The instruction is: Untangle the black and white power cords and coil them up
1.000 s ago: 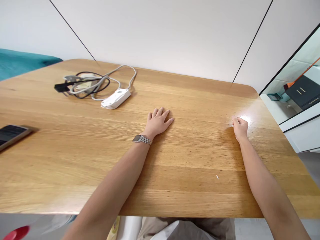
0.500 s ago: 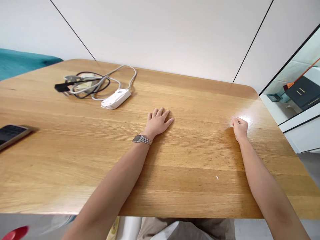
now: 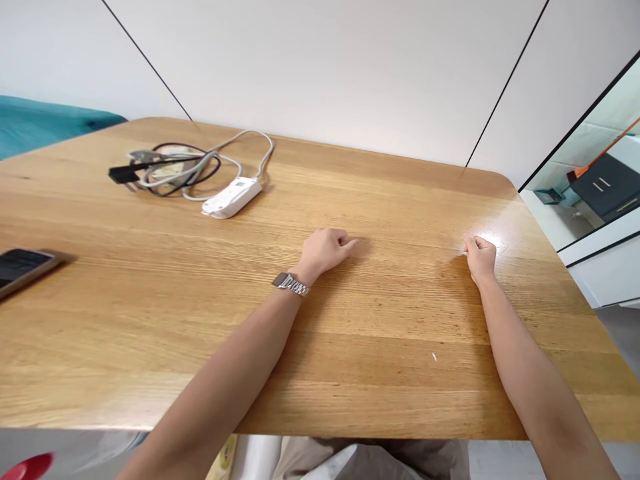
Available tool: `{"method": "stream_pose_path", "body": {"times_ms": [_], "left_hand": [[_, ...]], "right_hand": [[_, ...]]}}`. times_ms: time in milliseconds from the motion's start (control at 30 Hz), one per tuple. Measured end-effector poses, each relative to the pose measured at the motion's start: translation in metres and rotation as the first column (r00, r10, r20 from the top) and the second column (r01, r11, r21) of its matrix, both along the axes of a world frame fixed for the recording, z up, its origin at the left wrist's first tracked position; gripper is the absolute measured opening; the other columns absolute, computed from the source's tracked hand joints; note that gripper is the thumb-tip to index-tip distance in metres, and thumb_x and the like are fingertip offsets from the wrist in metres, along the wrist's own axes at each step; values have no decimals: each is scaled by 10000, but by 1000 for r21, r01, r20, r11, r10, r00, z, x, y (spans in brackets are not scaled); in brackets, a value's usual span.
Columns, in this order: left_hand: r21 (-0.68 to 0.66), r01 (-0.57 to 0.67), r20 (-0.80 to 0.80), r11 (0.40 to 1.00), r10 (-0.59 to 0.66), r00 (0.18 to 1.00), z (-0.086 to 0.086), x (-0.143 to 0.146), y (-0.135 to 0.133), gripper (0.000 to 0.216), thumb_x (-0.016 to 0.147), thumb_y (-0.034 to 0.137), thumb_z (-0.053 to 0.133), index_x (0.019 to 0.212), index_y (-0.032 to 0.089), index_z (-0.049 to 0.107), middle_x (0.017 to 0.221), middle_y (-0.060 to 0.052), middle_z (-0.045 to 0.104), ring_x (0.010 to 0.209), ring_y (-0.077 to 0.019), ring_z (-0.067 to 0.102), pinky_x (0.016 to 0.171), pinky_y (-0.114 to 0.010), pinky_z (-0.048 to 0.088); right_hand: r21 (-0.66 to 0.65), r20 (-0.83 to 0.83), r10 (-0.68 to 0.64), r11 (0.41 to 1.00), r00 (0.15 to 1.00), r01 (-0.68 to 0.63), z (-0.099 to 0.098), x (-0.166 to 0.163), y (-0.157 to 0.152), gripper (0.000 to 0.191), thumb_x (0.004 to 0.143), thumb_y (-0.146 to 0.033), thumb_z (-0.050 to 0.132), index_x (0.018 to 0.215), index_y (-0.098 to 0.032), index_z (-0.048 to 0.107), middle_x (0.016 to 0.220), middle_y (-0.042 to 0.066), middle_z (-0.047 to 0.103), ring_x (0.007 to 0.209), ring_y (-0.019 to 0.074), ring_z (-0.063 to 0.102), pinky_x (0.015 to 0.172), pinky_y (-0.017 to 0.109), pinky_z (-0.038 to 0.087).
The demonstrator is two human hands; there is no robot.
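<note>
My left hand (image 3: 327, 252), with a metal-banded watch (image 3: 291, 283) on its wrist, is over the middle of the wooden table (image 3: 380, 380). Its fingers are curled under into a loose fist, thumb stretched to the right, and I see nothing in it. Farther right, my right hand (image 3: 481, 259) is closed in a pinch at the tabletop, beside a bright reflection. A faint pale sliver shows at its fingertips, too small to name. Between my forearms lies a tiny white strip (image 3: 434, 357).
A white power strip (image 3: 233, 197) with tangled grey and black cables (image 3: 170, 170) lies at the back left. At the left edge is a phone (image 3: 23, 267). White panels (image 3: 320, 73) rise behind the table, and a teal seat (image 3: 50, 123) stands beyond its left corner.
My left hand has gone from lying flat with fingers spread to a curled fist, shifting slightly right. My right hand has stayed in place, still pinched.
</note>
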State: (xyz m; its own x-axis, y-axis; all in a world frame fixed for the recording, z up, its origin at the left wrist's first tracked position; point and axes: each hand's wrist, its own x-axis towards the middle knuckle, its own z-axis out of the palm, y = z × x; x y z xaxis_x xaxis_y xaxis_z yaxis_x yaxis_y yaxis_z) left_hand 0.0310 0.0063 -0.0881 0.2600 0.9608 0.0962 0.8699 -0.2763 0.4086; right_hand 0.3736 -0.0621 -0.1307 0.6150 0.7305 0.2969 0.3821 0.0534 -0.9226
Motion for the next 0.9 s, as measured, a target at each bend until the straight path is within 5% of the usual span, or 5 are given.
{"method": "stream_pose_path", "body": {"times_ms": [167,433,900], "left_hand": [[-78,103,44,992,-100,994,0,12,-6,376,698,204,527,464,199,233,451,32,252,471,-108,247,516,-301,203],[-83,147,82,986,-141,987,-4,10,-4,377,664,182,526,464,203,206,456,42,217,469,-102,215,520,-304,186],[-83,130,-99,988,-138,985,1,16,-9,367,688,229,545,465,210,254,454,5,319,477,-149,313,529,-330,210]], "right_hand": [[1,-4,5,1000,1000,-5,0,0,0,408,770,-395,624,454,-218,435,421,-70,360,442,91,311,463,254,267],[-3,-5,-7,1000,1000,7,2,-2,0,405,761,-400,625,451,-216,439,418,-67,358,440,89,311,460,253,268],[1,0,-1,1000,1000,1,0,0,0,411,766,-390,628,449,-216,433,425,-68,359,444,91,312,458,253,269]]}}
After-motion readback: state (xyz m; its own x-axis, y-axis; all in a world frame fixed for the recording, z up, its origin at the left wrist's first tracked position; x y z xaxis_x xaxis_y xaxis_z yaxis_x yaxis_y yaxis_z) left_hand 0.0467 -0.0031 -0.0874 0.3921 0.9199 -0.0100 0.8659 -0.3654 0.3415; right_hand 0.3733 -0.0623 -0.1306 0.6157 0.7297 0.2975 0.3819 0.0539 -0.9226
